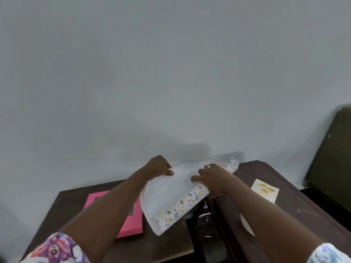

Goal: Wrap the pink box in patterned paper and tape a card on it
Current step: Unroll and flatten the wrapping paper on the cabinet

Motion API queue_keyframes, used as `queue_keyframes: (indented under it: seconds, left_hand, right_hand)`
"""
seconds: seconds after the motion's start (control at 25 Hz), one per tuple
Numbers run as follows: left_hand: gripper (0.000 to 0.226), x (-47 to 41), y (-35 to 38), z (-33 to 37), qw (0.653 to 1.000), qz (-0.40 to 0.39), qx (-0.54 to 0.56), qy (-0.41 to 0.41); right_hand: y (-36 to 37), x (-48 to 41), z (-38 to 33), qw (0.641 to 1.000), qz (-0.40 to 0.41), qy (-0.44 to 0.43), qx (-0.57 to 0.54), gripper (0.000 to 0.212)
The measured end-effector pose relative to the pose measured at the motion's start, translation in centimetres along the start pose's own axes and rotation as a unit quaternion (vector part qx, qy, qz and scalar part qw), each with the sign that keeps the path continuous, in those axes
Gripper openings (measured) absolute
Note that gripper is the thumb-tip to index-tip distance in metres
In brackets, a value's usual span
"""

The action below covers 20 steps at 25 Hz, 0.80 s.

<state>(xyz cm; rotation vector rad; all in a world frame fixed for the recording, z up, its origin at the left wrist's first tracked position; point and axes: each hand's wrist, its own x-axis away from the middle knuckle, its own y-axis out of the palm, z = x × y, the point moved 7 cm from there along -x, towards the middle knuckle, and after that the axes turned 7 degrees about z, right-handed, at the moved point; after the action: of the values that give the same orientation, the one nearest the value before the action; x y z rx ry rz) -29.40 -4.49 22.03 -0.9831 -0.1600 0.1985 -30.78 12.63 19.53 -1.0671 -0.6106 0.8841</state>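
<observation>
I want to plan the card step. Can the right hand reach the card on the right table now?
Probably yes, but not at once: the right hand grips the paper roll. The card lies uncovered on the table, beside that forearm, with nothing between them.

Two dark brown tables sit side by side with a gap between. The left table (152,247) has the pink box (131,224) lying flat, and the right table (303,205) has a card (265,190) with yellow ornaments.
</observation>
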Motion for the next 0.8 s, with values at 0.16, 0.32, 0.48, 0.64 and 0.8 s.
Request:
queue_keyframes:
  seconds: [0.16,0.32,0.48,0.64,0.8]
  left_hand:
    - [0.032,3.8,-6.3,-7.2,0.996,0.065,-0.057,-0.027]
    - [0.023,6.9,-9.7,-15.0,0.988,0.096,-0.088,-0.084]
    - [0.026,8.6,-10.7,-19.8,0.979,0.111,-0.128,-0.115]
    - [0.028,9.2,-9.6,-22.8,0.973,0.114,-0.143,-0.138]
    - [0.026,9.7,-9.5,-23.7,0.968,0.124,-0.165,-0.14]
  right_hand:
    - [-2.8,-2.9,-8.3,0.995,0.052,-0.06,-0.052,0.041]
    - [-4.3,-5.1,-15.6,0.987,0.077,-0.111,-0.082,0.042]
    - [-4.4,-6.5,-19.9,0.979,0.097,-0.167,-0.069,0.051]
    - [-3.8,-7.6,-22.4,0.978,0.034,-0.165,-0.119,0.053]
    - [-3.2,-7.9,-22.6,0.981,0.008,-0.156,-0.117,0.069]
